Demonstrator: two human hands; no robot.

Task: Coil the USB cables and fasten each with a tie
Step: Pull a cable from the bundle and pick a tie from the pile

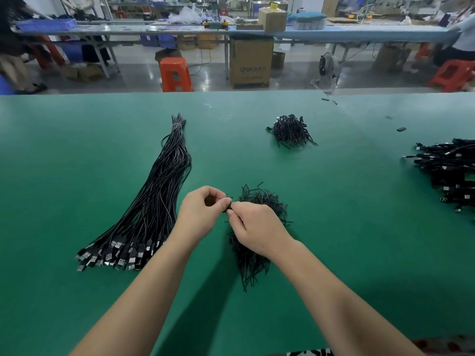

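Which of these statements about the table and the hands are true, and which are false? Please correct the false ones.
1. Both hands, left hand and right hand, pinch a small black item between them. True.
2. The bundle of uncoiled USB cables lies to the right of the hands. False: it lies to their left.
3. A pile of black ties lies under the right hand. True.
4. The table is red. False: it is green.
5. The orange stool stands on the table. False: it stands on the floor beyond.
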